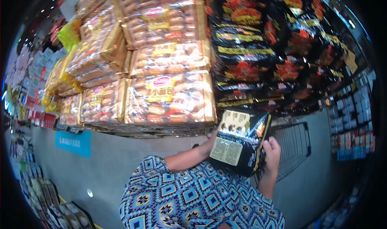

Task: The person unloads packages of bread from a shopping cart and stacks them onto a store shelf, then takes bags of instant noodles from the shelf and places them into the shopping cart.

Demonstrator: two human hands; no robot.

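Observation:
A black food package (241, 142) is held up in front of my body, its printed face with pale text panels turned toward me. My right hand (271, 153) grips its right edge, the thumb lying along the side. At the left edge is my left hand (209, 146), mostly hidden behind the package, so its fingers do not show; it appears to support the package from behind. Just beyond the package rise stacked black bags with red and yellow print (258, 67), similar in colour to the held one.
Stacked clear-and-gold packs of small bread (169, 96) stand ahead and to the left. A wire shopping cart (296, 142) is right of my hand. Further shelves of goods (350, 120) line the right side. A blue sign (73, 143) hangs at the lower left of the stack.

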